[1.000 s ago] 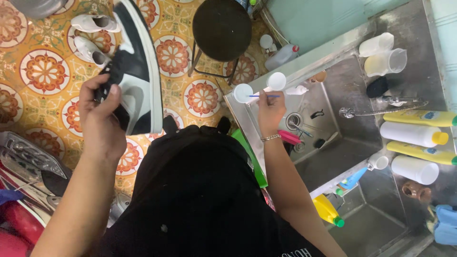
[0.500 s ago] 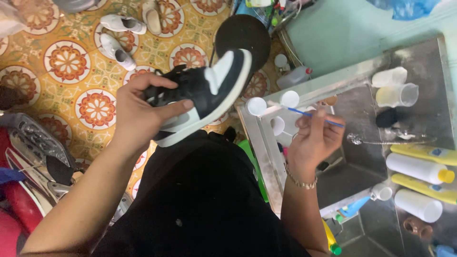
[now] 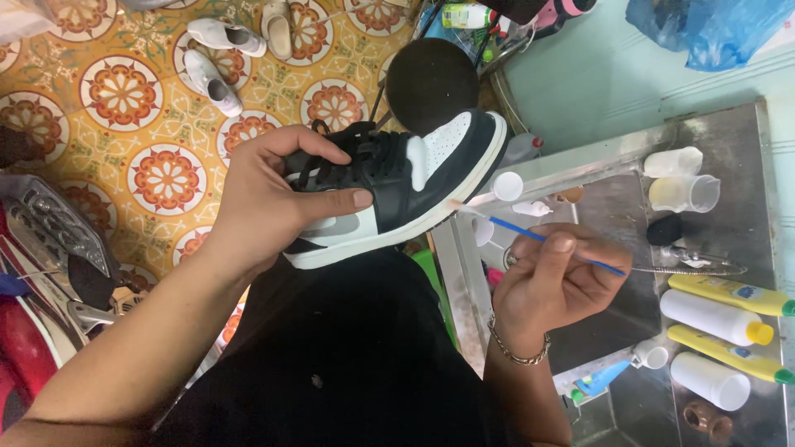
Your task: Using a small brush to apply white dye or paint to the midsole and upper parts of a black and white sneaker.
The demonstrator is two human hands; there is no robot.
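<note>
Since half a second ago: sneaker (image 3: 397,186) has swung flatter and come toward the right hand; brush tip, which was out over the metal tray, is now up at the sole edge.

Metal tray (image 3: 613,207) sits at the person's 3 o'clock, with bottles and small cups on it. Tiled floor (image 3: 124,91) at 10–12 o'clock, a pair of white shoes (image 3: 215,58) lying on it, black round stool (image 3: 431,83) at 12.

Sneaker is black and white, held over the lap. Long axis runs from heel at 8 o'clock to toe at 2 o'clock, sole facing down toward the body and right.

Left hand (image 3: 273,199) is wrapped around the heel and collar end, thumb laid along the side panel, fingers curled over the laces. Firm clasp, not spread.

Right hand (image 3: 555,277) is at 4 o'clock from the toe, fingers folded in, pinching a thin blue brush (image 3: 538,240) between thumb and forefinger.

Key relation: brush shaft points from the right hand toward 10 o'clock; its pale tip meets, or all but meets, the white midsole near the toe. Contact itself is too fine to confirm. Right hand is the nearer one to that spot; left is at the far end of the shoe.
</note>
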